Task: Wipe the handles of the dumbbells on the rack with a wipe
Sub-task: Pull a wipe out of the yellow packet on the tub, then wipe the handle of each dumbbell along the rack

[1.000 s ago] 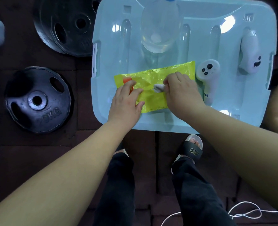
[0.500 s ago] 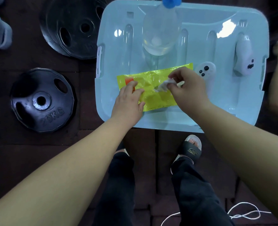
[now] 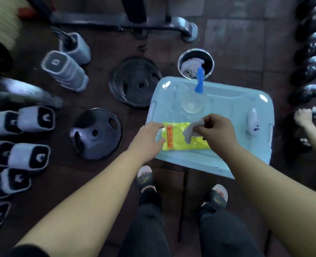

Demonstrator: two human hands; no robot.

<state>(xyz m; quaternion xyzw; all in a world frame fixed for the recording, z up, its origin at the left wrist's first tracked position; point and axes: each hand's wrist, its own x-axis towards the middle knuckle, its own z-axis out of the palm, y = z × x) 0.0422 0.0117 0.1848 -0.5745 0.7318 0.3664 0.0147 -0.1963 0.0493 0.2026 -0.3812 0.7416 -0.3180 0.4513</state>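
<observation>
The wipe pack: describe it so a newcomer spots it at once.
Find the pale blue bin lid on the floor. Near its front edge lies a flat pack, the left hand at its left end, the right hand pinching a grey wipe over it. Unlike the clear spray bottle and white controller, it is bright yellow with an orange strip.

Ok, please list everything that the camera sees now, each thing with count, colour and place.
tub lid: one, light blue, on floor
wipes pack: one, yellow, on lid
wipe: one, grey, above pack
spray bottle: one, clear with blue top, lid's far side
controller: one, white, lid's right side
weight plates: two, black, floor left of lid
bin: one, metal, behind lid
dumbbells: several, white-black, left; dark ones far right, blurred
other person's hand: one, right edge
sandals: two, black, bottom
left grip: presses pack
right grip: pinches wipe
</observation>
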